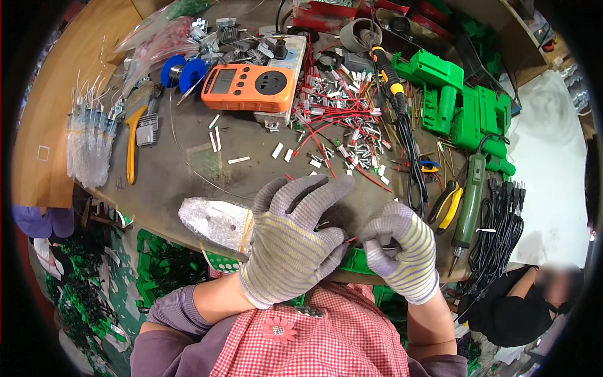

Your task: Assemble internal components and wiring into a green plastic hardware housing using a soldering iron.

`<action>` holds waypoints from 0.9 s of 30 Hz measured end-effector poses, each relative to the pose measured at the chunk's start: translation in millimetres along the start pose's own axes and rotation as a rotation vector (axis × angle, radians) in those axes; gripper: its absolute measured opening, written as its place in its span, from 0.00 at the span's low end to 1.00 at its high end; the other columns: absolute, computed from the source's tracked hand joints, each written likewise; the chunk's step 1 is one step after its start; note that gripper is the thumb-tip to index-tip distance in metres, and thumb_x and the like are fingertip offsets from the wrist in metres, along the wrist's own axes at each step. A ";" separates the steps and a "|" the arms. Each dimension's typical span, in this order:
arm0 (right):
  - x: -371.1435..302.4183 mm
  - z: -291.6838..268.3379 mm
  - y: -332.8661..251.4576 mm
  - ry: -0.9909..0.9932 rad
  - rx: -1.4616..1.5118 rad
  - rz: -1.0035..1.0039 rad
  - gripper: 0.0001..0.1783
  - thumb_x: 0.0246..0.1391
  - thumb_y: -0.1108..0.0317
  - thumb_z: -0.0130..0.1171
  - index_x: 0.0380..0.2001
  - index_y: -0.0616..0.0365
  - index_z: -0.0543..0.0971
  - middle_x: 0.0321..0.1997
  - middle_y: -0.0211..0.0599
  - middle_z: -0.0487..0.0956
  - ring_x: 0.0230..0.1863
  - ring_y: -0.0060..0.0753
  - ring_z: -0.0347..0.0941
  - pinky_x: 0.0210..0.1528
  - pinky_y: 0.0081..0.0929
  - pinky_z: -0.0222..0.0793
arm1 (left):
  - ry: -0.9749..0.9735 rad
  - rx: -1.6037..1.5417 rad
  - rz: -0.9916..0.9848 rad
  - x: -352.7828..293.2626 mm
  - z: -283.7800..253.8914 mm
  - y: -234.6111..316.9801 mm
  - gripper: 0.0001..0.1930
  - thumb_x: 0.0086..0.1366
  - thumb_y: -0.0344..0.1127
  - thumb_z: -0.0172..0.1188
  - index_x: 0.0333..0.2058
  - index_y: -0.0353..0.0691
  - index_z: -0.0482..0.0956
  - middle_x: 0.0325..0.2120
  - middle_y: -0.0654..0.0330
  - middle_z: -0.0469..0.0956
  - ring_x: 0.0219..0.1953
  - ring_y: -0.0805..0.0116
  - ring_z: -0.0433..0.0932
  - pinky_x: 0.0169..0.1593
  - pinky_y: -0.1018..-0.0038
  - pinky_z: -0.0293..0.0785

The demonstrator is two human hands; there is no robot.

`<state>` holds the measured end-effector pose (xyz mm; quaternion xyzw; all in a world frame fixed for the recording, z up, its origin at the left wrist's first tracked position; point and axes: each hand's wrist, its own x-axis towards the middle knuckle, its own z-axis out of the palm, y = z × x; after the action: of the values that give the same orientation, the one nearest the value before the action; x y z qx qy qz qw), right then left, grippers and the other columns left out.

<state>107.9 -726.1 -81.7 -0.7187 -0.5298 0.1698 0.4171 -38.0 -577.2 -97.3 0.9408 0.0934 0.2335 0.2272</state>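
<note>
Both my hands wear grey gloves with yellowish stripes and are at the bench's near edge. My left hand point(292, 242) has its fingers stretched forward and its thumb apart from them. Just right of it, the fingers of my right hand point(405, 254) are curled into a pinch. A short bit of thin red wire point(350, 239) shows at the right fingertips; the rest of it is hidden. Below and between the hands lies a green plastic housing point(355, 261), mostly covered by them. A plastic-wrapped, rounded whitish block point(213, 223) rests beside my left hand.
An orange meter point(248, 88), a blue solder spool point(182, 74) and a yellow-handled brush point(133, 141) are at the left. Red-wired parts point(339, 107) fill the middle. Rightward are green housings point(443, 88), pliers point(449, 207), a green electric screwdriver point(470, 201), black cords point(496, 239) and another person point(512, 308).
</note>
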 end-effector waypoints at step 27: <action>-39.4 -28.7 46.6 0.302 -0.432 0.359 0.33 0.49 0.73 0.65 0.60 0.57 0.68 0.29 0.34 0.69 0.24 0.34 0.65 0.32 0.30 0.69 | -0.087 -0.108 0.027 -30.6 -56.2 -50.0 0.44 0.40 0.54 0.74 0.57 0.45 0.72 0.51 0.53 0.74 0.51 0.49 0.73 0.54 0.55 0.68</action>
<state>141.5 -777.9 -108.8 -0.8897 -0.3505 0.0155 0.2921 -95.2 -520.3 -88.7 0.9377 0.0580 0.1999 0.2783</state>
